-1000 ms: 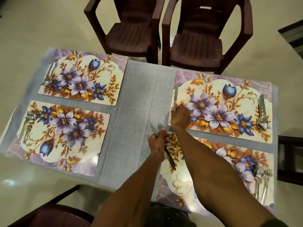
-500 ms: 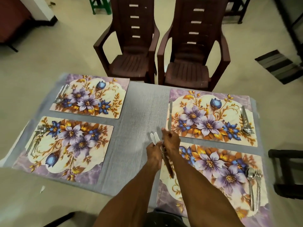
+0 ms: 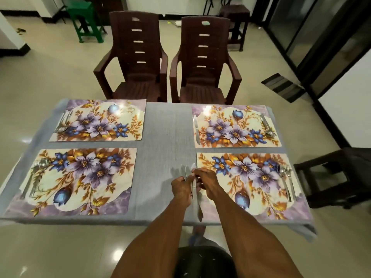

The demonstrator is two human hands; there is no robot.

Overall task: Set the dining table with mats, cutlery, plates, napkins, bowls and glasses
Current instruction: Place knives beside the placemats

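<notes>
Two hands meet low over the grey cloth (image 3: 166, 137), just left of the near right mat (image 3: 251, 183). Left hand (image 3: 181, 189): fingers curled round a bunch of knives (image 3: 194, 194), blades up, handles hanging toward the table edge. Right hand (image 3: 206, 182): fingertips pinching one blade near its tip. Count of knives in the bunch: cannot tell. Near right mat: spoon and fork (image 3: 287, 183) along its right edge. Near left mat (image 3: 78, 181): spoon and fork (image 3: 35, 177) along its left edge. Far right mat (image 3: 234, 125): one knife (image 3: 196, 129) on its left edge, cutlery (image 3: 267, 126) on its right edge. Far left mat (image 3: 100, 120): cutlery (image 3: 63, 123) on its left edge. Beyond the table: two brown chairs (image 3: 136, 63), side by side, facing it; a green stool (image 3: 86, 19) farther back left.
</notes>
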